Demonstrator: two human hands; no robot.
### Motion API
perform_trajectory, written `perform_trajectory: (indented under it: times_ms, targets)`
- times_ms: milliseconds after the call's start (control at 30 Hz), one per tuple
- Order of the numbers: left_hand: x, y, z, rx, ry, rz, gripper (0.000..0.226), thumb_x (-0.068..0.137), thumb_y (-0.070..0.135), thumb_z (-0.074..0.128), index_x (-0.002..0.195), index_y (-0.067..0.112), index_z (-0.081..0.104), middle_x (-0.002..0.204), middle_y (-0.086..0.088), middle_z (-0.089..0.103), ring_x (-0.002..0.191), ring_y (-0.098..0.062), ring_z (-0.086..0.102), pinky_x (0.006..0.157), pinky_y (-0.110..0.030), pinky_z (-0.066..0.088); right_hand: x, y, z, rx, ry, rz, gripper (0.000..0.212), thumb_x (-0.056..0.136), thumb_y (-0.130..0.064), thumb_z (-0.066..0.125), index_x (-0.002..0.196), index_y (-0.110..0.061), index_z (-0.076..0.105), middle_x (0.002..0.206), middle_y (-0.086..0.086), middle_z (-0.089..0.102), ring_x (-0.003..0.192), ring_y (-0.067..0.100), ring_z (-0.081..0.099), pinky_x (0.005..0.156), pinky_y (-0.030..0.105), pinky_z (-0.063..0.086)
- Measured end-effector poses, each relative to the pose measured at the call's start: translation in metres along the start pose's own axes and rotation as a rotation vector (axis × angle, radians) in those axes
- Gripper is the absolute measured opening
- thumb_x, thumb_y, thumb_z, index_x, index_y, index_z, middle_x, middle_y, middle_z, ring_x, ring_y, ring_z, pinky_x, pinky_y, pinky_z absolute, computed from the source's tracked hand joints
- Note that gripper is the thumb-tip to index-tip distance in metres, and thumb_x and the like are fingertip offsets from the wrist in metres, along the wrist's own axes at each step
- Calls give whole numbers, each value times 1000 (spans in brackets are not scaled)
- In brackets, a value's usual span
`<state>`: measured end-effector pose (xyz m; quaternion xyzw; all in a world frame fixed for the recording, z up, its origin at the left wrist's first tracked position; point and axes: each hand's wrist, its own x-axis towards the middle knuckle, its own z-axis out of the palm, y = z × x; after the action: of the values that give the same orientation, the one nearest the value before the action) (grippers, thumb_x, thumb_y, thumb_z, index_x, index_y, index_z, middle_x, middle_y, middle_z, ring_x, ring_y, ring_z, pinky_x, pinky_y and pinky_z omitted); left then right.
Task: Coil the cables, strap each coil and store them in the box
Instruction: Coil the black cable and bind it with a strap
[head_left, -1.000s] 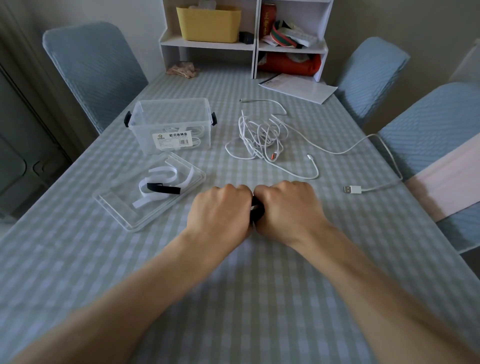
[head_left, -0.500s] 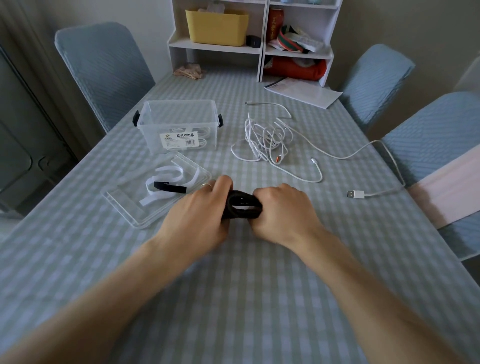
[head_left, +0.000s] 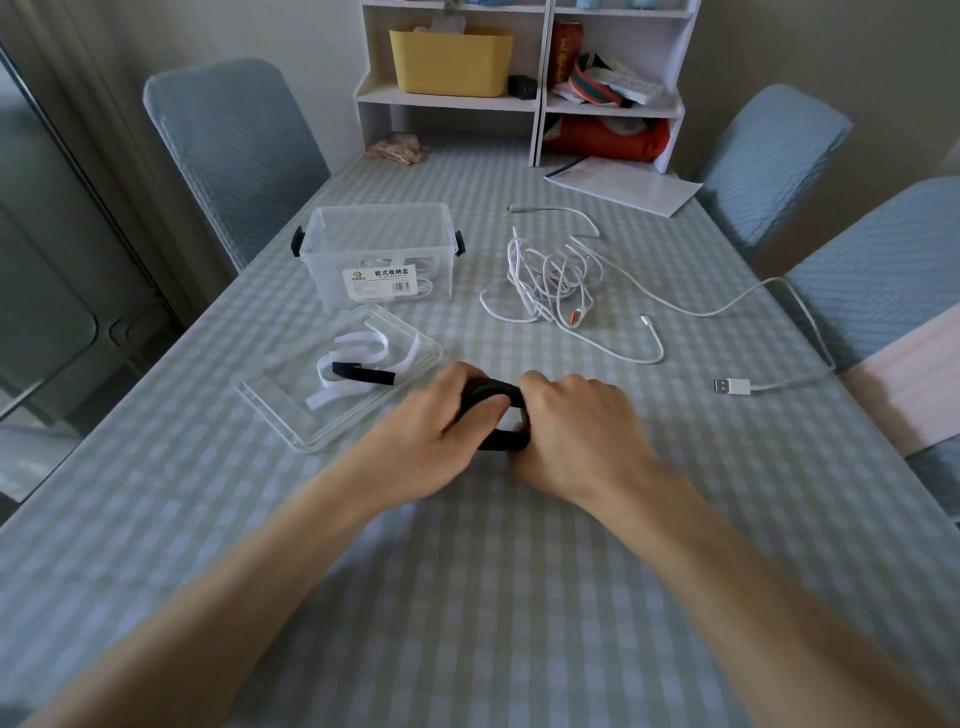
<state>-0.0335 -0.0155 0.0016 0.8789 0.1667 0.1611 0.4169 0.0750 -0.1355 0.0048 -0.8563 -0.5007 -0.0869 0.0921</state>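
At the upper left of the frame a chair (head_left: 234, 150) in quilted blue-grey fabric stands at the edge of a table (head_left: 467, 597) covered in a soft checked cloth of pale green and white. Left of centre lies a flat, clear plastic lid (head_left: 291, 415), upturned, holding curled white straps (head_left: 363, 353) and one black strap (head_left: 363, 374) laid across them. Just behind it stands the box (head_left: 379, 254), a clear rectangular plastic tub with black side clips and a white label on its front wall; white coiled cable shows faintly through the wall.

In the middle of the frame the left hand (head_left: 431, 436) curls its fingers round the left side of a black coiled cable (head_left: 493, 415), a thick rounded loop of several turns, held just above the cloth. The right hand (head_left: 576, 431) grips the coil's right side, fingers wrapped over and hiding that part. Both grips are narrow and closed round the coil.

Above the hands and to the right lies a loose tangle of thin white cables (head_left: 550, 280), glossy and looping, with a long strand trailing to the right edge of the table and ending in a white USB plug (head_left: 730, 386). At the top centre a white shelf unit (head_left: 540, 104) holds a yellow plastic bin (head_left: 449, 60). A white sheet of paper (head_left: 623, 184) lies below it, and two more blue-grey chairs fill the upper right.
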Motion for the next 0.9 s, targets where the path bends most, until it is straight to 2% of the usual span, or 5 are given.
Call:
perform_trajectory:
  times_ms: [167, 267, 467, 633, 900]
  targets:
    - [1, -1, -7, -196, -124, -46, 18, 93, 8, 52, 110, 13, 55, 56, -3, 59, 44, -16, 54, 42, -25, 40, 0, -5, 3, 47, -1, -56, 28, 82, -23, 57, 91, -15, 32, 89, 7, 66, 72, 35, 57, 59, 34, 29]
    - [8, -2, -3, -165, 25, -194, 26, 88, 9, 54, 110, 21, 56, 64, -7, 65, 45, -16, 59, 44, -31, 45, 1, -5, 4, 51, 68, -53, 29, 82, -24, 58, 91, -17, 31, 92, 4, 67, 79, 36, 63, 59, 34, 30]
    - [5, -2, 6, 169, 105, -88, 19, 88, 14, 49, 70, 16, 55, 57, -4, 64, 51, -19, 60, 56, -44, 48, 1, 2, 8, 37, 116, -42, 30, 80, -20, 59, 91, -17, 32, 87, 3, 64, 73, 37, 63, 55, 33, 28]
    - [3, -2, 7, 171, 100, 28, 11, 89, 8, 45, 94, 8, 55, 69, 0, 62, 65, -20, 60, 61, -40, 44, 1, 1, 15, 33, 143, -91, 37, 63, -10, 67, 93, -10, 46, 75, 6, 59, 48, 36, 57, 46, 27, 24]
    - [-6, 5, 5, 204, 262, -28, 37, 79, 0, 55, 110, 15, 43, 83, 6, 59, 75, -18, 54, 61, -28, 41, -1, -4, 10, 21, 64, -147, 31, 74, -11, 60, 96, -15, 38, 88, 7, 60, 66, 40, 61, 45, 29, 12]
